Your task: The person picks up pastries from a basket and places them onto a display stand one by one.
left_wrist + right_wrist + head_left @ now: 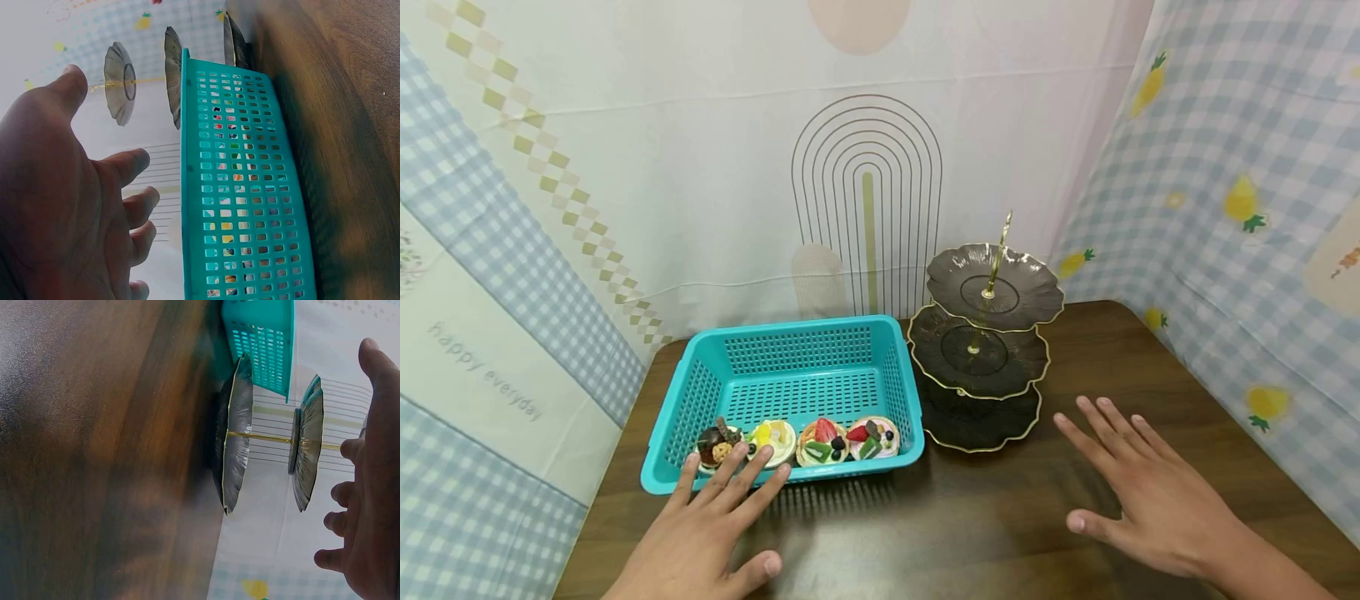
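A turquoise plastic basket (801, 379) with slotted walls stands on the left of the table. Along its near side lie a chocolate-topped tart (718, 443), a tart with yellow fruit (772, 440) and two berry-and-kiwi tarts, one (822, 442) beside the other (874, 438). Right of the basket rises a three-tier cake stand (981, 350) of dark scalloped plates with gold rims and a gold rod. My left hand (707, 525), fingers spread, hovers at the basket's near rim, holding nothing. Fingers also spread, my right hand (1150, 492) hangs above the table, right of the stand, with nothing in it.
The brown wooden table (925, 525) ends at fabric hangings behind and on both sides. A white curtain (715, 167) with printed arches hangs at the back. On the right is a checked cloth (1247, 275) with pineapple prints.
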Available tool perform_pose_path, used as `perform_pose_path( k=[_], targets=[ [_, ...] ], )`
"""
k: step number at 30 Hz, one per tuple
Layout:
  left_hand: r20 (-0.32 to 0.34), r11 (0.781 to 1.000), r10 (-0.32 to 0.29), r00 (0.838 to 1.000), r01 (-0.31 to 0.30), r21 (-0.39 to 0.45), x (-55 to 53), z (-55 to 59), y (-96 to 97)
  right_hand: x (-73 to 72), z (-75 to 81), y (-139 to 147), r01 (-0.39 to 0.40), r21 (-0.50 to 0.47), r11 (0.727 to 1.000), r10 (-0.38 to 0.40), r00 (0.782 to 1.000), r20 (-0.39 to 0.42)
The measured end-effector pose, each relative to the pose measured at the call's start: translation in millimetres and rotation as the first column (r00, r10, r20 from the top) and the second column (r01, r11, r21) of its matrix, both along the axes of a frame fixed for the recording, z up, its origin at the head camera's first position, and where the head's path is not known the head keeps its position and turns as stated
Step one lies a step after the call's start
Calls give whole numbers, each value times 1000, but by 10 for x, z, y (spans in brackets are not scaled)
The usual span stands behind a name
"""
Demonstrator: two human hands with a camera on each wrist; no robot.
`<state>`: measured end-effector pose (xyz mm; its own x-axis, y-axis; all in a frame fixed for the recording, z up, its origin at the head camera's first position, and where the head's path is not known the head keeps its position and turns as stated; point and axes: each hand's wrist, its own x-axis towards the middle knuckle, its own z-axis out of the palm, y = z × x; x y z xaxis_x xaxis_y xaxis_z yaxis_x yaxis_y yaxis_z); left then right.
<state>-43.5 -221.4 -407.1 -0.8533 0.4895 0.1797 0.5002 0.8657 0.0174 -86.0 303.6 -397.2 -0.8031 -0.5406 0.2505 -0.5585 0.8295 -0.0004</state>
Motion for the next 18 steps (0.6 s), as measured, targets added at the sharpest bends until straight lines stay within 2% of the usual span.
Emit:
perform_pose_path(
  k=[5, 9, 13, 18],
  targets=[
    [11, 1000, 9, 1000, -9, 8, 0, -20, -18, -2, -7, -22, -9, -29, 1000, 9, 1000, 4],
    [60, 998, 54, 997, -55, 21, 31, -32, -65, -14, 4, -80, -31, -66, 997, 32, 999, 9],
    [111, 993, 106, 988, -111, 43, 45, -40, -132, -53, 9, -184, -65, -89, 994, 65, 998, -3],
    [173, 985, 141, 975, -156, 75, 58, -60, -203, -127, 4, -287, -132, -90, 987, 130, 991, -28]
  ],
)
